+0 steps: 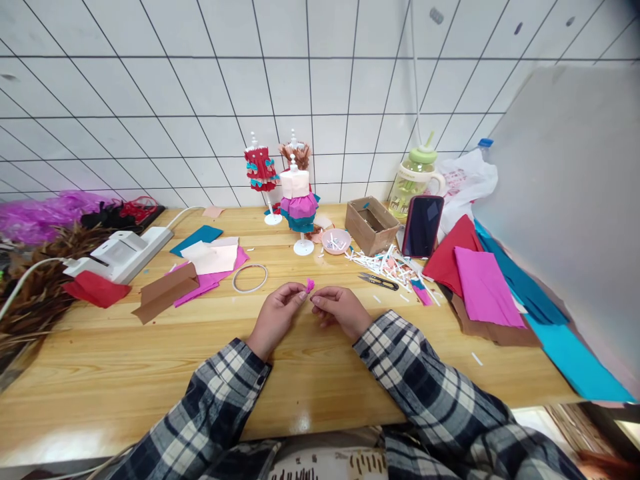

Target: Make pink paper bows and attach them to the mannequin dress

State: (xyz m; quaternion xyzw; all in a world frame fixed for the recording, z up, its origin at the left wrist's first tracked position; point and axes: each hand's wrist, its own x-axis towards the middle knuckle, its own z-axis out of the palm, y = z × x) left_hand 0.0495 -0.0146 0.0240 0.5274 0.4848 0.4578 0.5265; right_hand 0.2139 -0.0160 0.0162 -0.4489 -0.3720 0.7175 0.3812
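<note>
My left hand [278, 313] pinches a tiny folded pink paper piece [310, 285] between thumb and fingertips, just above the wooden table [150, 373]. My right hand [339, 309] rests beside it with fingers curled in a pinch, its fingertips close to the pink piece; I cannot make out anything in them. Both hands sit near the table's middle, in plaid sleeves. A roll of tape [250, 277] lies just beyond my left hand. Small black snips [379, 281] lie beyond my right hand.
Three small mannequins in paper dresses [296, 200] stand at the back. Nearby are a pink bowl [336, 241], a cardboard box [371, 225], a phone [423, 225] and a bottle [417, 177]. Coloured paper sheets [483, 283] lie right, more paper [210, 257] and a power strip [125, 250] left.
</note>
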